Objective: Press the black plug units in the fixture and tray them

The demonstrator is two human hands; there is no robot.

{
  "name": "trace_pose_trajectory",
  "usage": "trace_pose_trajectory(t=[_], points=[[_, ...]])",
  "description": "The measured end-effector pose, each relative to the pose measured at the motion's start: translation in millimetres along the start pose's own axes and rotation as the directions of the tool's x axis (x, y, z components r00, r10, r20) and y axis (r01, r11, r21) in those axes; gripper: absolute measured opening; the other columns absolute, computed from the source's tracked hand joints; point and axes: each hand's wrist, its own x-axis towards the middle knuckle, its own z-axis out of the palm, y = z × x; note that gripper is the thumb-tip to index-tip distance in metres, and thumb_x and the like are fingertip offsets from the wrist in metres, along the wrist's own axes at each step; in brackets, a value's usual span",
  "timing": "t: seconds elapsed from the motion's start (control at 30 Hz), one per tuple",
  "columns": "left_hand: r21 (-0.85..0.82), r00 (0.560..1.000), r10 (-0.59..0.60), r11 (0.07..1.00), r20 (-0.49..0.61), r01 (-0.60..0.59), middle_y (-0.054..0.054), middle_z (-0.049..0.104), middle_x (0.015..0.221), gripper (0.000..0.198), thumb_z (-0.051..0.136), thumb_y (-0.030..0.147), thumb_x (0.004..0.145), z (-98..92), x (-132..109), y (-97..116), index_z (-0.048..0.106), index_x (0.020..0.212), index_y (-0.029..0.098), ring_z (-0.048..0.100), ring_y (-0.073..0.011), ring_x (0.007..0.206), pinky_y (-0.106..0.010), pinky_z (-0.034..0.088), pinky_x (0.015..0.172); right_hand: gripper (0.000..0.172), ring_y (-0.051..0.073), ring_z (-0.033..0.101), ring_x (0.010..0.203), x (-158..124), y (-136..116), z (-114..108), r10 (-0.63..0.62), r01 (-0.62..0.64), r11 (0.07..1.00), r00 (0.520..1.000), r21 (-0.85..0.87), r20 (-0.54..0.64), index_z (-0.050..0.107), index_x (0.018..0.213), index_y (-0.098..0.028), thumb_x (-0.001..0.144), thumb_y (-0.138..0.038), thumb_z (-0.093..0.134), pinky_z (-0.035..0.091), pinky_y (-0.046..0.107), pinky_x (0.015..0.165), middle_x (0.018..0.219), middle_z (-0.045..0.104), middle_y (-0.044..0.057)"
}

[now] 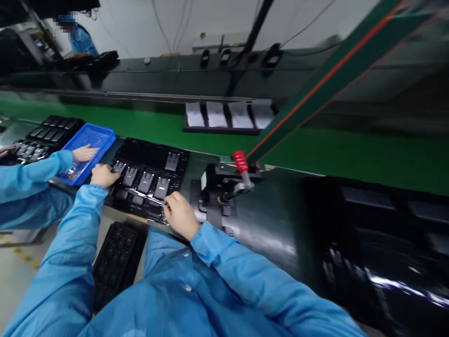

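A black plastic tray [147, 148] lies on the bench before me, holding several small grey rectangular devices [145, 183] in its pockets. My left hand [104, 176] is at the tray's left side, fingers curled against the leftmost grey device [119, 166]; the exact grip is partly hidden. At the tray's near right corner, my right hand [181, 215] has its fingers bent together by the rim, and anything between them is too small to make out. Just right of that hand stands a black clamp fixture [220, 187] with a red-handled lever [240, 161].
A co-worker's hand [84, 153] reaches into a blue bin [109, 139] at left, beside another loaded tray [58, 126]. White papers [217, 114] lie behind. A green post [315, 84] slants overhead. Blurred dark trays [382, 243] are at right; another [117, 262] is below the bench edge.
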Motion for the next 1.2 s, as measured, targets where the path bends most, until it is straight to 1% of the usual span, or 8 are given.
trace_pose_trajectory(t=[0.13,0.23,0.47,0.73,0.87,1.0,1.1,1.2], points=[[0.004,0.985,-0.103,0.995,0.136,0.103,-0.016,0.073,0.106,0.043,0.085,0.047,0.07,-3.3,0,4,0.067,0.099,0.02,0.068,-0.0341,0.101,-0.042,0.051,0.093,0.009,0.024,0.063,0.1,-1,1,-1,-0.009,0.01,0.999,1.0,0.041,-0.025,0.071,0.104,-0.018,0.1,-0.017,0.063,0.054,0.035,0.091,0.107,0.064,0.011],[-0.064,0.976,-0.126,0.988,0.176,0.139,-0.008,0.072,0.091,0.033,0.081,0.044,0.077,-5.8,-1,1,0.065,0.095,0.021,0.065,-0.0258,0.084,-0.034,0.047,0.081,0.009,0.024,0.064,0.1,-3,0,-3,0.001,0.001,0.999,0.999,0.047,-0.033,0.072,0.102,-0.018,0.099,-0.018,0.063,0.054,0.034,0.089,0.106,0.066,0.01],[-0.315,0.949,-0.173,0.915,0.263,0.254,0.001,0.059,0.064,0.024,0.08,0.04,0.077,-16.8,-3,-1,0.066,0.075,0.021,0.054,-0.0185,0.065,-0.031,0.04,0.065,0.007,0.025,0.067,0.098,-15,-6,-12,-0.04,0.055,0.991,0.992,0.121,-0.121,0.07,0.099,-0.02,0.098,-0.02,0.063,0.056,0.038,0.087,0.102,0.067,0.009],[-0.605,0.927,-0.227,0.705,0.3,0.369,0.003,0.052,0.061,0.026,0.076,0.041,0.071,-32.7,-24,15,0.063,0.08,0.02,0.045,-0.0128,0.052,-0.025,0.033,0.05,0.007,0.023,0.067,0.094,-50,-26,-61,-0.19,0.242,0.949,0.951,0.203,-0.242,0.067,0.1,-0.02,0.103,-0.021,0.061,0.059,0.038,0.082,0.098,0.067,0.009],[-0.702,0.935,-0.171,0.622,0.312,0.348,0.002,0.056,0.067,0.03,0.076,0.043,0.067,-40.1,-54,38,0.063,0.081,0.02,0.048,-0.0122,0.054,-0.024,0.035,0.048,0.005,0.022,0.067,0.09,-64,-28,-81,-0.218,0.279,0.941,0.934,0.194,-0.283,0.066,0.102,-0.021,0.102,-0.018,0.062,0.06,0.037,0.078,0.096,0.067,0.007],[-0.769,0.924,-0.082,0.53,0.373,0.357,0.003,0.058,0.073,0.03,0.077,0.04,0.066,-39.1,-102,68,0.062,0.083,0.02,0.052,-0.0121,0.06,-0.022,0.042,0.051,0.006,0.022,0.068,0.089,-81,-24,-90,-0.221,0.272,0.946,0.94,0.178,-0.261,0.066,0.104,-0.021,0.101,-0.019,0.062,0.061,0.038,0.078,0.096,0.069,0.008],[-0.792,0.892,0.004,0.461,0.452,0.399,0.003,0.056,0.074,0.029,0.081,0.036,0.069,-34.7,-143,97,0.06,0.081,0.021,0.053,-0.0122,0.063,-0.021,0.044,0.052,0.011,0.024,0.07,0.095,-96,-19,-91,-0.215,0.247,0.958,0.955,0.145,-0.204,0.068,0.111,-0.019,0.102,-0.022,0.062,0.063,0.041,0.083,0.103,0.072,0.01],[-0.777,0.831,0.111,0.439,0.545,0.451,0.003,0.057,0.074,0.026,0.081,0.035,0.074,-26.2,-181,127,0.061,0.081,0.02,0.053,-0.0118,0.062,-0.021,0.043,0.052,0.023,0.027,0.071,0.107,-112,-12,-92,-0.188,0.199,0.975,0.975,0.097,-0.117,0.067,0.124,-0.018,0.103,-0.027,0.063,0.064,0.045,0.093,0.116,0.074,0.013]])
